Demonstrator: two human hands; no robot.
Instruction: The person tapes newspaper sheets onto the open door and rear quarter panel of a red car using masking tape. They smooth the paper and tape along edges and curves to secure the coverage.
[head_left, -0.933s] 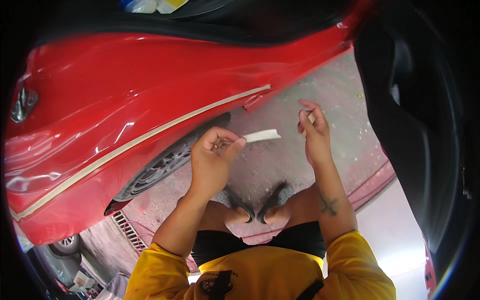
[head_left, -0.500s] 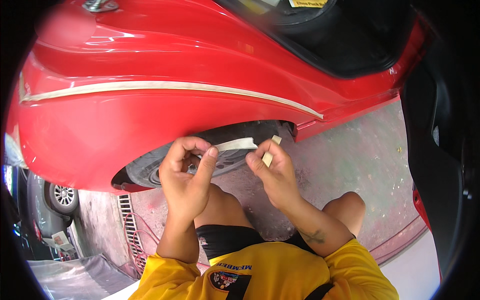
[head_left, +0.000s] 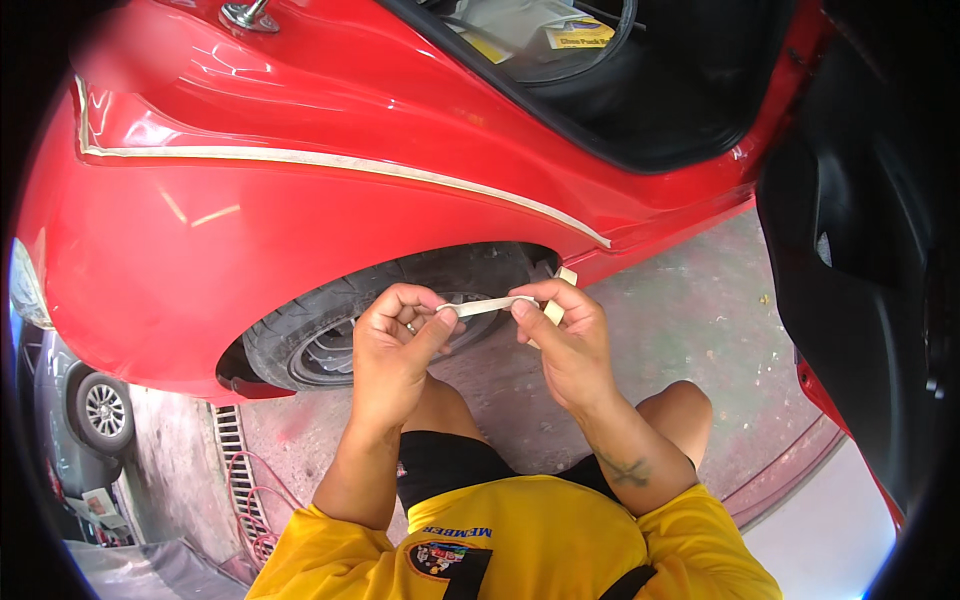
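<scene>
Shirt, yellow with a badge on its chest, lies nearest you, with your black shorts just past it. Ahead of your lap, your left hand has its thumb and index fingers pinched together on one end of a short whitish strip. Your right hand has thumb and index finger closed on the other end, so the strip spans the gap between your hands, nearly level. Your right fingers also have hold of a cream-coloured piece, partly covered; whether the strip joins it, you cannot tell. Beyond your hands, a dark tyre sits in the wheel arch of a red car. A narrow pale line runs along the panel above the arch, turning upward at its left end. Grey floor stretches toward a black-lined open door on your right. Farther ahead, a yellow packet lies inside the car. Well off to your left are a slotted grate and a grey car.
</scene>
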